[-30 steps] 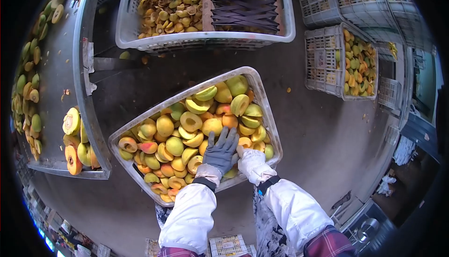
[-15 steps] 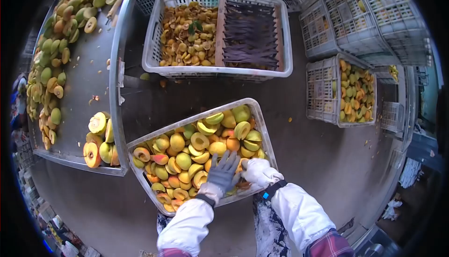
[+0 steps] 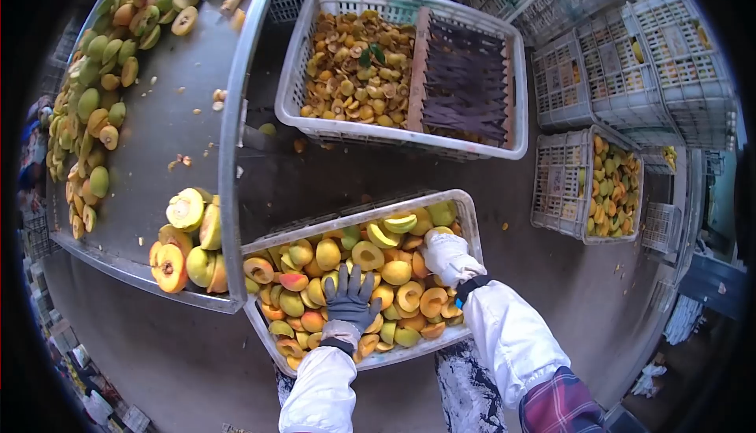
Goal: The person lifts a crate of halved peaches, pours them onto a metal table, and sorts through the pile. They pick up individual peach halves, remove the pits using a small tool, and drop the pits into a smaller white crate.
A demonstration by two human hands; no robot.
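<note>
A white plastic crate (image 3: pixel 472 224) full of pitted, halved yellow-green peaches (image 3: pixel 368 256) stands right in front of me, slightly turned. My left hand (image 3: pixel 350 301), in a grey glove, lies with fingers spread on the peach halves near the crate's front side. At the crate's right end, my right hand (image 3: pixel 450 258) in a white glove has its fingers curled down among the fruit; their tips are hidden, and I cannot make out what they hold.
A metal table (image 3: pixel 169 130) at left bears a long heap of peach halves and a small pile at its near corner. Beyond my crate stands another crate (image 3: pixel 354 123) with fruit scraps and a dark-slatted wooden frame (image 3: pixel 465 78). Stacked crates (image 3: pixel 622 70) and a filled crate (image 3: pixel 561 189) stand at right.
My right hand has moved away from my left, up to the crate's right end. The left hand has shifted slightly on the fruit. The whole view has swung a little.
</note>
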